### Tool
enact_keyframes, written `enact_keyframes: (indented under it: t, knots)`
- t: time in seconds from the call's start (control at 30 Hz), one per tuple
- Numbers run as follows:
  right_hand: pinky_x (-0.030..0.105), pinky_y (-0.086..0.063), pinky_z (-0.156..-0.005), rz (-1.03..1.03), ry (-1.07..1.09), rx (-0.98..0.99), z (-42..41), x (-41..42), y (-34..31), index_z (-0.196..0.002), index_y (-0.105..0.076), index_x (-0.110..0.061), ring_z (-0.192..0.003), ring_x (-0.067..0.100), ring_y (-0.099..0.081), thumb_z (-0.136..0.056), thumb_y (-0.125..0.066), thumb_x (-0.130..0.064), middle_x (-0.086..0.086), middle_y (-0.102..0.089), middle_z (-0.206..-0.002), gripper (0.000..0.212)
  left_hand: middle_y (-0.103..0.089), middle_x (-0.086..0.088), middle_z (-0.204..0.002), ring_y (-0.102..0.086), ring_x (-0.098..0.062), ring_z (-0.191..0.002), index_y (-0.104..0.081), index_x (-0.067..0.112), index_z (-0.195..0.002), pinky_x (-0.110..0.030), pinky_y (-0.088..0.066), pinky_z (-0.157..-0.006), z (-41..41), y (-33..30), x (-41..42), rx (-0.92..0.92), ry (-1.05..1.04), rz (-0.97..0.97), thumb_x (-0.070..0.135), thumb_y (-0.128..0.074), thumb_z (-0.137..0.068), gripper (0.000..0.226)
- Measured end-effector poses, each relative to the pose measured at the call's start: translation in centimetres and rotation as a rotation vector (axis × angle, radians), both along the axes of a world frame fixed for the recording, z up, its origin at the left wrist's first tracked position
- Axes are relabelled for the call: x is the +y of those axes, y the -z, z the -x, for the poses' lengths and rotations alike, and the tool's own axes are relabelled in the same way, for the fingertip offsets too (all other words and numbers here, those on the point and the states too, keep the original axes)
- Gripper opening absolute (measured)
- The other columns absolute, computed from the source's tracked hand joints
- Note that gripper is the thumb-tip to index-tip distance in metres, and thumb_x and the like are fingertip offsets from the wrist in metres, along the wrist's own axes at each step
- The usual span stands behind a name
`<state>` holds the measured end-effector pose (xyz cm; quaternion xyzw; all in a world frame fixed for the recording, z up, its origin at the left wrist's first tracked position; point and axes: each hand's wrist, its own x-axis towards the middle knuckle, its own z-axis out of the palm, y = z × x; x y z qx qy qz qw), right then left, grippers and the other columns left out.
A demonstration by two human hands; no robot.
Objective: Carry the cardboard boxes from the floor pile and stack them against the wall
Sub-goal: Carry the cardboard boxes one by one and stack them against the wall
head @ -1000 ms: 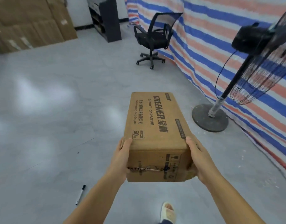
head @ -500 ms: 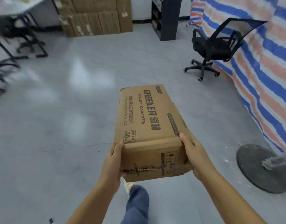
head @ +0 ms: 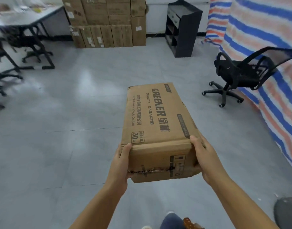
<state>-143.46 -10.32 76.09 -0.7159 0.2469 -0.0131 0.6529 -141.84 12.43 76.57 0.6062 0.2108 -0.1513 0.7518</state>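
Observation:
A long brown cardboard box (head: 156, 123) printed "GREENER" is held out in front of me above the grey floor, its near end taped and a little torn. My left hand (head: 121, 164) grips the near left corner, thumb on the top edge. My right hand (head: 203, 156) grips the near right corner the same way. Straight ahead, a stack of cardboard boxes (head: 105, 22) stands against the far white wall, with upright narrow boxes in its bottom row.
A black office chair (head: 237, 75) stands right of my path before a striped tarp (head: 265, 47). A black shelf unit (head: 181, 28) sits at the far wall. A grey table (head: 28, 17) and chair bases are on the left. A round fan base (head: 287, 214) lies lower right.
The view has swung left and moved forward: the stacked boxes at the wall are now straight ahead and closer, and the fan has dropped out to the lower right. Both hands keep their hold.

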Motion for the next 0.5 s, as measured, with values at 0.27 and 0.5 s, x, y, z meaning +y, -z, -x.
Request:
enact_keyframes:
  t: [0.27, 0.5]
  knots:
    - [0.051, -0.047, -0.099, 0.037, -0.162, -0.026, -18.7, 2.9, 1.0, -0.137, -0.041, -0.047, -0.120, 0.021, -0.052, -0.091, -0.043, -0.057, -0.004, -0.055, -0.131, 0.047, -0.061, 0.009, -0.105, -0.056, -0.010, -0.095, -0.060, 0.036, -0.109, -0.047, -0.057, -0.075, -15.7, 0.9, 2.8, -0.058, -0.166, -0.036, 0.038, -0.043, -0.096, 0.021]
    - [0.050, -0.047, -0.100, -0.009, -0.256, -0.054, -37.8, 4.9, 0.5, -0.137, -0.043, -0.047, -0.123, 0.020, -0.051, -0.094, -0.043, -0.052, -0.005, -0.055, -0.132, 0.043, -0.066, 0.016, -0.093, -0.059, -0.004, -0.088, -0.063, 0.036, -0.105, -0.033, -0.056, -0.053, -32.8, -0.2, 4.8, -0.068, -0.246, -0.044, 0.036, -0.045, -0.095, 0.021]
